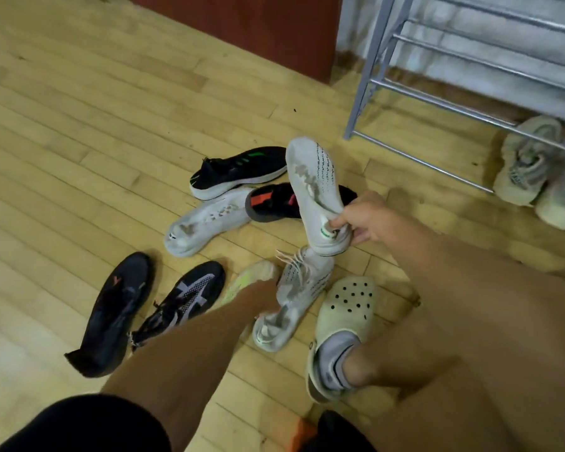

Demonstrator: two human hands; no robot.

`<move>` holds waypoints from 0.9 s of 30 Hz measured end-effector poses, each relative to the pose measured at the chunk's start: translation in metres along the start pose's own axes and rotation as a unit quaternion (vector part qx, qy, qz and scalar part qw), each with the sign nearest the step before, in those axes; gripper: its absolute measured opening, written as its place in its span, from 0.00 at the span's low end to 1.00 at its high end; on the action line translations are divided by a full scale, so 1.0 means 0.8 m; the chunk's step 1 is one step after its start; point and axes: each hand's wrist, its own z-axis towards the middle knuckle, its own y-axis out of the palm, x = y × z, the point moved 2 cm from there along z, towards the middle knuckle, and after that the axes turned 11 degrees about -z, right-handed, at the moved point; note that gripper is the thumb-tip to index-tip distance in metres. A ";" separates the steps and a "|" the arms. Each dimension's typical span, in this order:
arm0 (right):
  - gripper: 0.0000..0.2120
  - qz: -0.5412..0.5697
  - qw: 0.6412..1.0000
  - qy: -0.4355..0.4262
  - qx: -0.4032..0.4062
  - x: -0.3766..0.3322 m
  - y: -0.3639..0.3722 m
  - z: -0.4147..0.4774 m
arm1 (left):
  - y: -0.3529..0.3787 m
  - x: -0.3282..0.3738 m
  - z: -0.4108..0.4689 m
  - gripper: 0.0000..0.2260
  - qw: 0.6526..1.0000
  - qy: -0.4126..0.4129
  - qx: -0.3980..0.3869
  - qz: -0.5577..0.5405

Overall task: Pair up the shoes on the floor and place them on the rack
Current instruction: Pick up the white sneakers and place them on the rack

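Note:
My right hand (362,220) grips the heel of a white perforated sneaker (313,187) and holds it off the floor, toe pointing away. My left hand (264,296) reaches down to a matching white laced sneaker (294,288) on the floor and seems to hold it at its opening; the fingers are mostly hidden. A third white sneaker (206,220) lies on its side further left. The metal shoe rack (415,93) stands at the upper right, with a beige sneaker pair (529,164) at its bottom level.
On the wooden floor lie a black sneaker with green stripes (238,171), a black-and-red shoe (271,203), two dark shoes (118,308) (183,298) and a yellow-green shoe (252,277). My foot wears a pale clog (343,318). A brown cabinet (258,27) stands behind.

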 end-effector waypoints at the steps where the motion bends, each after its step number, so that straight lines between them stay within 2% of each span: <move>1: 0.09 0.005 1.000 0.002 -0.002 0.005 -0.002 -0.002 | 0.007 -0.006 -0.002 0.28 1.000 -0.013 0.013 -0.006; 3: 0.10 0.006 1.000 0.000 -0.004 0.015 -0.006 -0.008 | 0.023 -0.016 -0.006 0.38 0.998 -0.024 0.041 -0.031; 5: 0.19 0.000 1.000 0.003 -0.004 0.022 -0.008 -0.017 | 0.039 -0.022 -0.011 0.45 0.995 -0.027 0.035 -0.090; 8: 0.24 -0.011 1.000 0.008 -0.001 0.035 -0.012 -0.030 | 0.063 -0.022 -0.017 0.47 0.997 -0.040 0.064 -0.036; 11: 0.21 -0.015 1.000 0.012 0.003 0.048 -0.017 -0.044 | 0.082 -0.021 -0.017 0.39 0.990 -0.070 0.125 -0.002; 12: 0.20 -0.017 1.000 0.013 0.003 0.052 -0.020 -0.050 | 0.089 -0.018 -0.018 0.37 0.990 -0.069 0.123 -0.011; 16: 0.20 -0.019 1.000 0.009 0.009 0.071 -0.031 -0.065 | 0.113 -0.005 -0.023 0.32 0.975 -0.082 0.097 -0.182; 20: 0.21 -0.008 1.000 0.012 0.009 0.082 -0.042 -0.068 | 0.098 -0.007 -0.026 0.11 0.943 -0.104 0.075 -0.307; 22: 0.21 0.011 1.000 0.015 0.006 0.083 -0.045 -0.068 | 0.077 -0.008 -0.033 0.10 0.926 -0.109 0.049 -0.359; 27: 0.24 0.051 0.998 0.035 0.014 0.083 -0.056 -0.068 | 0.030 -0.003 -0.048 0.03 0.906 -0.113 -0.016 -0.409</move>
